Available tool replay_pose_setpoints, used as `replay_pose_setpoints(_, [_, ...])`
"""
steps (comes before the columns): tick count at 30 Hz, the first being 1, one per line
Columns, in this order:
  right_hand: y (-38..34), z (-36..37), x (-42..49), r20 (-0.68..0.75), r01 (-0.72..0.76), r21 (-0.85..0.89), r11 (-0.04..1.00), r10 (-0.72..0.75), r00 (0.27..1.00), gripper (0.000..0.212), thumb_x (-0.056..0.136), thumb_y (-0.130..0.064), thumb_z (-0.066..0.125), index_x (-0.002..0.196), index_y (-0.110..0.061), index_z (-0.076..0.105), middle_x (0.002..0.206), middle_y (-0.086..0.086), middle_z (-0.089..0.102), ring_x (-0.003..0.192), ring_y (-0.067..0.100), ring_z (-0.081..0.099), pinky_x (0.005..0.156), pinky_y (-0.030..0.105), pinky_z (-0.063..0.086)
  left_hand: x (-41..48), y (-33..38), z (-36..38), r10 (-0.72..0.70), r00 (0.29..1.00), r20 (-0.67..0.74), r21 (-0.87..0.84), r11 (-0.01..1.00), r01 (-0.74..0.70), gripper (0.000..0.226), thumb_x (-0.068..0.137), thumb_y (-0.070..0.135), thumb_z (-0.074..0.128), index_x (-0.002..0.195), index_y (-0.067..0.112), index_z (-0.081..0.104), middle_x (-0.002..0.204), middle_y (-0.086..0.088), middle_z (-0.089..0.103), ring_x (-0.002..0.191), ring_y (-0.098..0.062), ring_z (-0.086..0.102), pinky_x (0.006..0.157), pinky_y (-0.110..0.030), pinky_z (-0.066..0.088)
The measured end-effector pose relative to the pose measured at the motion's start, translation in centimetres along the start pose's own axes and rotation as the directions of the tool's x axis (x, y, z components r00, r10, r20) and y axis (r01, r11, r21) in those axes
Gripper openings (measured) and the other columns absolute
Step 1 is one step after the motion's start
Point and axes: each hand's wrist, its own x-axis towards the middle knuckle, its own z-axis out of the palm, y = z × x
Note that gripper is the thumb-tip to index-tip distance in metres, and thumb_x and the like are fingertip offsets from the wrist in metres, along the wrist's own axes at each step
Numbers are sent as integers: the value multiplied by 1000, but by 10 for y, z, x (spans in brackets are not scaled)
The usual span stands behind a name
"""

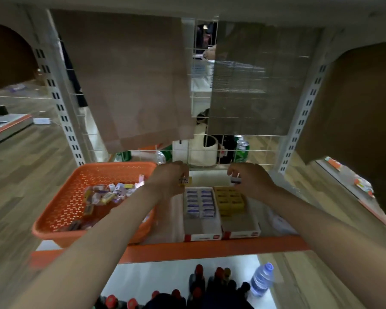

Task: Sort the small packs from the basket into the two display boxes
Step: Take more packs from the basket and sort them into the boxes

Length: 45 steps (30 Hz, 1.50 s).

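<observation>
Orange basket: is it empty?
No, many small packs lie loose inside the orange basket.

The left forearm (116, 226) hid the basket's (60, 197) near right corner. Print on the boxed packs (201, 202) was too small to read. The bottom edge cut off the dark bottles (198, 284).

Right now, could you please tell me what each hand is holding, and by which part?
The left hand pinches a yellow pack by its upper end; the right hand pinches a dark-banded pack by its upper end.
</observation>
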Motion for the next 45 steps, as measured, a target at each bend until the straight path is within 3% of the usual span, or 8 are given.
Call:
replay_pose_setpoints(5, [51, -22, -24, 7, -90, -108, 990, 92, 996, 32, 77, -9, 65, 107, -18, 59, 103, 0, 65, 98, 20, 59, 80, 29, 43, 14, 27, 13, 48, 999, 24, 14, 999, -48, 28, 81, 22, 62, 108, 20, 55, 112, 2, 56, 102, -19, 58, 77, -27, 43])
replay_pose_setpoints(12, [108, -29, -56, -21, -265, -107, 958, 264, 964, 33, 75, -6, 63, 104, -22, 59, 100, -3, 66, 96, 17, 64, 71, 24, 41, 24, 51, 26, 101, 992, 72, -8, 995, -100, 27, 81, 22, 62, 107, 21, 54, 113, 2, 55, 98, -17, 55, 80, -26, 45])
replay_pose_setpoints(21, [119, -22, -60, 12, -320, -220, 922, 330, 944, 37, 80, -10, 60, 113, -24, 53, 108, -6, 63, 105, 17, 58, 75, 27, 27, 26, 55, 28, 121, 991, 66, 13, 992, -122, 28, 83, 23, 62, 109, 20, 53, 115, 3, 54, 98, -16, 54, 77, -23, 41])
replay_pose_setpoints(25, [111, -20, -57, 38, -284, -201, 937, 298, 954, 41, 78, -17, 67, 117, -24, 55, 112, -7, 60, 110, 16, 55, 80, 29, 29, 25, 52, 29, 118, 990, 73, -9, 993, -118, 25, 82, 22, 62, 106, 20, 54, 113, 3, 54, 97, -16, 54, 75, -23, 39])
replay_pose_setpoints(29, [78, -3, -48, -39, -142, 131, 981, 148, 988, 32, 75, -13, 73, 106, -18, 63, 98, -8, 61, 100, 15, 59, 87, 30, 42, 23, 52, 28, 124, 990, 67, -39, 992, -121, 27, 84, 23, 61, 109, 19, 53, 115, 3, 53, 100, -16, 54, 77, -23, 41])
replay_pose_setpoints(34, [18, 28, -28, 5, -24, 495, 868, 24, 1000, 38, 69, -6, 80, 104, -12, 64, 100, -7, 63, 100, 10, 58, 94, 35, 48, 19, 51, 27, 147, 988, 35, -115, 983, -142, 29, 85, 23, 61, 112, 18, 53, 115, 1, 53, 102, -17, 54, 75, -21, 38])
replay_pose_setpoints(40, [-12, 55, -12, -96, 9, 567, 824, 55, 994, 30, 66, -12, 84, 85, -23, 63, 86, -7, 67, 85, 13, 64, 82, 36, 52, 10, 38, 30, 128, 991, 32, -192, 974, -120, 30, 85, 27, 65, 110, 16, 55, 115, -2, 57, 103, -18, 55, 81, -23, 41])
replay_pose_setpoints(45, [-20, 58, -8, -88, 2, 604, 797, 65, 994, 27, 70, -11, 82, 86, -21, 63, 87, -5, 67, 88, 15, 64, 80, 24, 50, 8, 30, 30, 115, 993, 27, -215, 971, -106, 29, 84, 26, 67, 109, 15, 56, 113, -2, 58, 101, -18, 55, 83, -25, 43])
